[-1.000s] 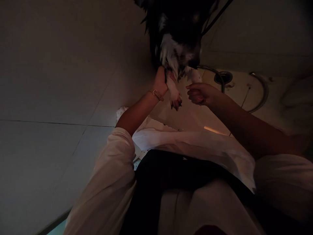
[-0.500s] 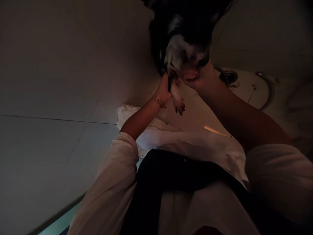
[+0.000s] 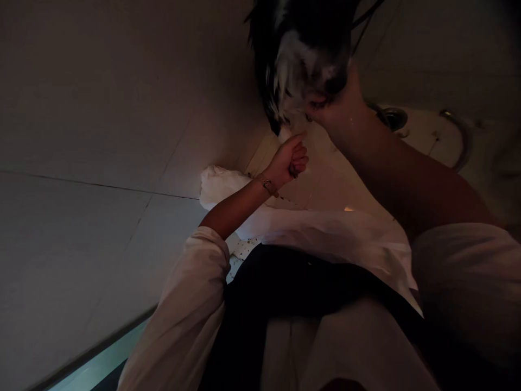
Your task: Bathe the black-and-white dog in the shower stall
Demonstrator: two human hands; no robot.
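A dog with black and white fur [image 3: 299,60] is at the top of the head view, its dark nose pointing down and to the right. My left hand [image 3: 291,160], with a watch [image 3: 269,186] on the wrist, is closed with the fingers curled in. The dog's pale front leg [image 3: 285,132] runs down into this hand, and the paw is hidden in it. My right hand [image 3: 340,106] is held against the underside of the dog's muzzle; most of its fingers are hidden behind the muzzle.
A pale wall [image 3: 101,130] fills the left side. White bunched cloth [image 3: 222,184] lies below the hands. On the right are a curved metal tube [image 3: 462,138] and a dark round fitting [image 3: 394,118] on a pale surface. The light is dim.
My left hand has slid down the dog's front leg and closed over the paw, which hung free before. My right hand and the dog's head have moved slightly up.
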